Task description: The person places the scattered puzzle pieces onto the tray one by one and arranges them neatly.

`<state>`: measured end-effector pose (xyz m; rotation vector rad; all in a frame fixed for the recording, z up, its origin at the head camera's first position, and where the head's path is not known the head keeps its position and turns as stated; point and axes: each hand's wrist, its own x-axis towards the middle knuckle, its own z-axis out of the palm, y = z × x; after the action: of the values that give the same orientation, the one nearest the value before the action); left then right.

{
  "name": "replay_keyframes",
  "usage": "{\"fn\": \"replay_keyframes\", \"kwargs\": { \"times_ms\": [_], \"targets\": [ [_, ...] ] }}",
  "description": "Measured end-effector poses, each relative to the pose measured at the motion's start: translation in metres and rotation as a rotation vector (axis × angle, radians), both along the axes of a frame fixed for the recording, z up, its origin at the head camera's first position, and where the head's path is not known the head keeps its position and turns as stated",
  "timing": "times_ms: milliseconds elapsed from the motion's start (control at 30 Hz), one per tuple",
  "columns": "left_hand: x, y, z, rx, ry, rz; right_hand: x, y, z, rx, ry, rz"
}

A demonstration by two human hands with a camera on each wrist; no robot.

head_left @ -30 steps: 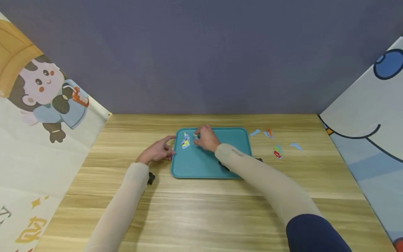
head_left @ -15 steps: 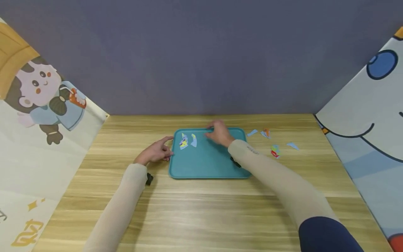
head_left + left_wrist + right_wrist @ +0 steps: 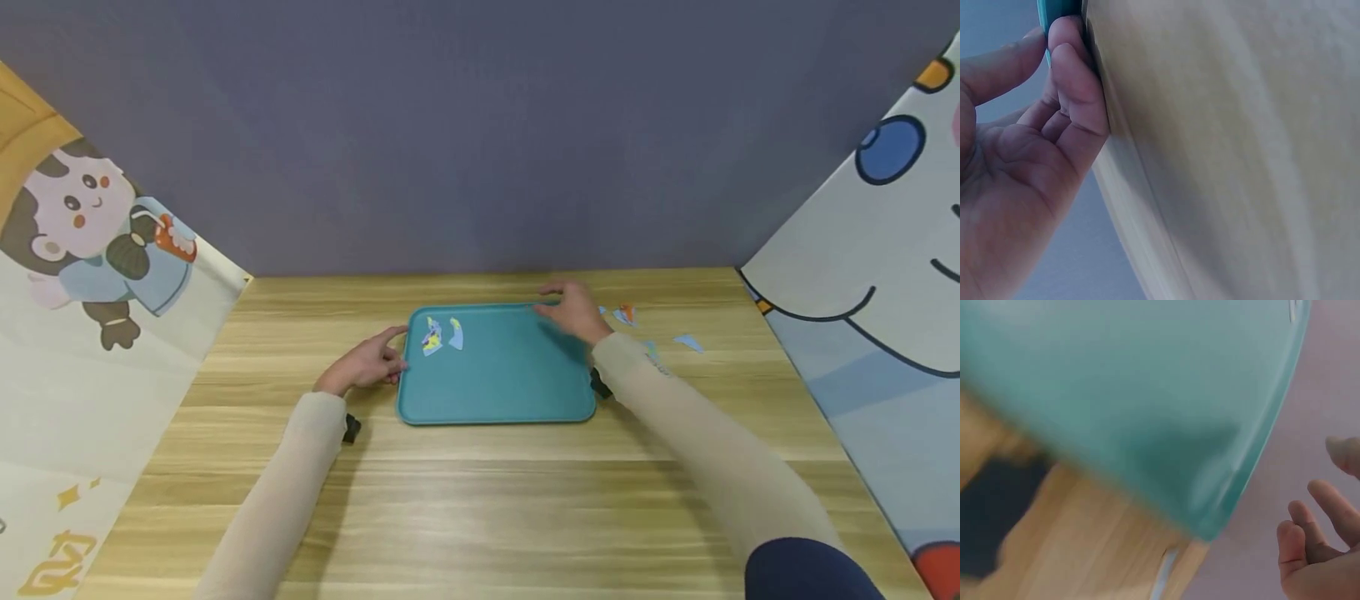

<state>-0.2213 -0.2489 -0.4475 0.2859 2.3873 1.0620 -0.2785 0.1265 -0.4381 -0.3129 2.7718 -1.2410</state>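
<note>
A teal rectangular tray (image 3: 498, 375) lies on the wooden table. My left hand (image 3: 367, 362) holds its left rim, thumb and curled fingers against the edge in the left wrist view. On the tray's left part lie a purple-and-yellow picture piece (image 3: 432, 340) and, just right of it, a curved light-blue piece (image 3: 456, 335) with a yellow tip. Over the tray's back right corner hovers my right hand (image 3: 576, 312), fingers parted; nothing shows between them in the right wrist view (image 3: 1322, 550).
Right of the tray lie more picture pieces: an orange-and-blue one (image 3: 625, 313), a light-blue triangle (image 3: 688, 342) and one (image 3: 651, 347) mostly hidden by my right sleeve. A grey panel (image 3: 480, 142) rises behind the table; printed panels flank both sides.
My right hand has left the curved light-blue piece on the tray and moved right to the back right corner. My left hand keeps its place at the rim. The head view has shifted slightly.
</note>
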Motion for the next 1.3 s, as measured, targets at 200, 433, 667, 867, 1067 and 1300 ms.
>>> {"fn": "replay_keyframes", "kwargs": {
  "times_ms": [200, 433, 667, 867, 1067, 1300],
  "targets": [
    [-0.001, 0.000, -0.002, -0.021, 0.024, -0.007, 0.013, 0.047, 0.001, 0.007, 0.019, -0.053],
    [0.002, -0.002, -0.008, -0.038, 0.041, -0.020, 0.026, 0.089, -0.008, 0.064, 0.056, -0.024],
    [0.001, -0.002, -0.007, -0.057, 0.053, -0.019, 0.034, 0.117, -0.008, 0.159, 0.062, 0.052],
    [0.000, 0.000, -0.006, -0.065, 0.063, -0.026, 0.051, 0.142, -0.010, 0.271, 0.112, 0.126],
    [-0.002, 0.000, -0.008, -0.066, 0.069, -0.022, 0.065, 0.158, -0.017, 0.339, 0.118, 0.160],
    [-0.002, -0.002, -0.008, -0.057, 0.049, -0.013, 0.068, 0.162, -0.025, 0.351, 0.123, 0.196]
  ]
}}
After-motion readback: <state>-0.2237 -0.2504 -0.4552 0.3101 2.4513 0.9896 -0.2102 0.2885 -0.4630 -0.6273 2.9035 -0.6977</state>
